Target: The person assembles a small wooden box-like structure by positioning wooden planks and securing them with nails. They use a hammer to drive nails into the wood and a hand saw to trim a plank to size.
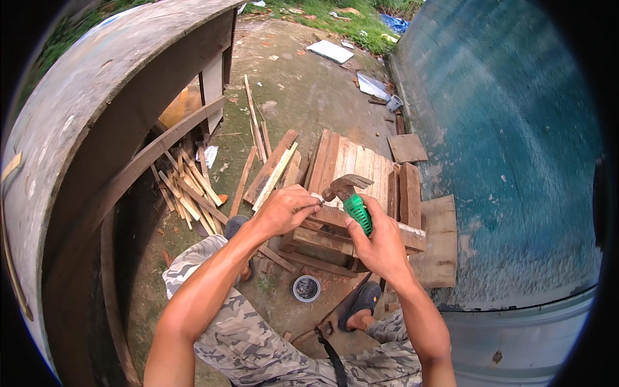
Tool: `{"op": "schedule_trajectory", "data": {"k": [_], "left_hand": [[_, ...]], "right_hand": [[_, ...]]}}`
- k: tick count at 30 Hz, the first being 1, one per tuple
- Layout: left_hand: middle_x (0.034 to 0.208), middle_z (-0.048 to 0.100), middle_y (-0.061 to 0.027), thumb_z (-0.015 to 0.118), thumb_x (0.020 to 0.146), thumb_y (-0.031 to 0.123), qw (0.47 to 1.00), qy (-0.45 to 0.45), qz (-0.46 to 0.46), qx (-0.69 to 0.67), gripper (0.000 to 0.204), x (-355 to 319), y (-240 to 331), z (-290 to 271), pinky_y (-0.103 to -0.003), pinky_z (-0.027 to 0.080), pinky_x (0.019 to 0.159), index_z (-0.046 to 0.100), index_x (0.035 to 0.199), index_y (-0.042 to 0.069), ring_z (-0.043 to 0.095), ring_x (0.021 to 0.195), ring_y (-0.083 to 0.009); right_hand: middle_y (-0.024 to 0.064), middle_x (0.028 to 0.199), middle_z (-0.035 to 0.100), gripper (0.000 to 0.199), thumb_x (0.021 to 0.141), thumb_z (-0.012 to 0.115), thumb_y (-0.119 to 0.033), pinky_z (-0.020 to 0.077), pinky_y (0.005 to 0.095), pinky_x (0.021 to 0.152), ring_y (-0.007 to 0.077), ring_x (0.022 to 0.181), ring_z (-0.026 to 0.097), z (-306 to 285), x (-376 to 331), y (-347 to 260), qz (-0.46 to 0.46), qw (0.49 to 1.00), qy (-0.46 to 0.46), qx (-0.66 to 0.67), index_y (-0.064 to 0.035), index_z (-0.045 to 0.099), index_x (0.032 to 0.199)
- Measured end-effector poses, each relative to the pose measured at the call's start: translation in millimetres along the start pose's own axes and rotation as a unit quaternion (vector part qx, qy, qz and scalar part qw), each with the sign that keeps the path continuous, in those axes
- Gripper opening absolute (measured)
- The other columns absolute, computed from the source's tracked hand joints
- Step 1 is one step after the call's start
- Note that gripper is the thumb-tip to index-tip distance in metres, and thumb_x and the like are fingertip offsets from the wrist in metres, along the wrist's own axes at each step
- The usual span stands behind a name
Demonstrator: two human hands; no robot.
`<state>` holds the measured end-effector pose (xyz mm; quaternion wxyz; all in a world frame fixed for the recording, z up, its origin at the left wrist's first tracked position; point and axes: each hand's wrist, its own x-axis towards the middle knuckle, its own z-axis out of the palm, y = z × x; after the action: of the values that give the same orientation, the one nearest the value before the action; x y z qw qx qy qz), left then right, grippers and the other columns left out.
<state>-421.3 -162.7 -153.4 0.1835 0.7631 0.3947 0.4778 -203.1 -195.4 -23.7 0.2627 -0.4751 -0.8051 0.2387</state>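
Note:
My right hand [382,244] grips a claw hammer [356,214] by its green handle. Its rusty head is held over the near edge of a slatted wooden piece, like a box or small stool [351,158]. Close beside the hammer's striking face, my left hand [284,209] is closed in a pinch at the same edge. Whatever lies between those fingertips is too small to make out. Several boards and thicker wooden bars make up the piece, which stands on the ground in front of me.
A small grey bowl [306,288] with dark small bits sits between my feet. Loose wood strips [193,187] are piled to the left, beneath a large curved grey slab [97,84]. A blue-green wall [509,148] rises on the right, with flat boards [438,242] by its base.

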Motion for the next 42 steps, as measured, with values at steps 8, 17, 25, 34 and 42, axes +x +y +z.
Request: {"op": "schedule_trajectory", "data": {"k": [8, 17, 25, 34, 42], "left_hand": [[0.089, 0.075, -0.0132, 0.077, 0.082, 0.005, 1.0, 0.003, -0.012, -0.007, 0.014, -2.5, -0.2, 0.4, -0.039, 0.055, 0.077, 0.077, 0.095, 0.0, 0.07, 0.084, -0.0297], [0.089, 0.075, -0.0131, 0.077, 0.081, 0.004, 1.0, 0.011, -0.01, 0.001, 0.014, -4.4, -1.0, 1.9, -0.039, 0.056, 0.076, 0.078, 0.094, 0.0, 0.07, 0.084, -0.0293], [0.09, 0.075, -0.0134, 0.077, 0.081, 0.004, 1.0, 0.022, 0.011, -0.001, 0.014, -4.6, -2.6, 3.6, -0.039, 0.057, 0.077, 0.078, 0.094, 0.0, 0.071, 0.085, -0.0291], [0.089, 0.075, -0.0131, 0.077, 0.081, 0.003, 1.0, 0.014, 0.004, 0.002, 0.015, -4.0, -1.4, 2.7, -0.038, 0.057, 0.076, 0.077, 0.096, 0.0, 0.071, 0.086, -0.0286], [0.091, 0.075, -0.013, 0.077, 0.08, 0.002, 1.0, 0.01, 0.005, 0.014, 0.015, -5.0, -0.8, 3.0, -0.038, 0.057, 0.077, 0.077, 0.095, 0.0, 0.072, 0.087, -0.0285]], "right_hand": [[0.028, 0.101, 0.069, 0.04, 0.095, 0.065, -0.012, 0.0534, 0.0459, 0.079, 0.0453, 0.094, 0.069, 2.0, 0.3, 1.9, 0.002, 1.0, 0.01, 0.016, 0.0022, 0.052, 0.129], [0.0297, 0.099, 0.068, 0.04, 0.094, 0.065, -0.011, 0.0535, 0.0469, 0.079, 0.046, 0.093, 0.069, 5.9, -1.7, 3.2, 0.008, 0.996, 0.069, 0.063, 0.0026, 0.053, 0.129], [0.0271, 0.094, 0.068, 0.036, 0.094, 0.064, -0.01, 0.0537, 0.0452, 0.074, 0.0451, 0.085, 0.069, 14.2, -3.5, 10.2, -0.012, 0.997, 0.066, 0.05, 0.0033, 0.053, 0.126], [0.0252, 0.091, 0.068, 0.037, 0.094, 0.065, -0.011, 0.0538, 0.0433, 0.072, 0.0402, 0.08, 0.069, 9.3, -0.3, 4.4, -0.051, 0.995, 0.084, 0.019, 0.0046, 0.054, 0.126], [0.0309, 0.102, 0.068, 0.039, 0.092, 0.065, -0.008, 0.0536, 0.0488, 0.077, 0.05, 0.091, 0.067, 9.0, -0.9, 3.5, 0.018, 0.999, -0.024, 0.022, 0.0053, 0.053, 0.127]]}}
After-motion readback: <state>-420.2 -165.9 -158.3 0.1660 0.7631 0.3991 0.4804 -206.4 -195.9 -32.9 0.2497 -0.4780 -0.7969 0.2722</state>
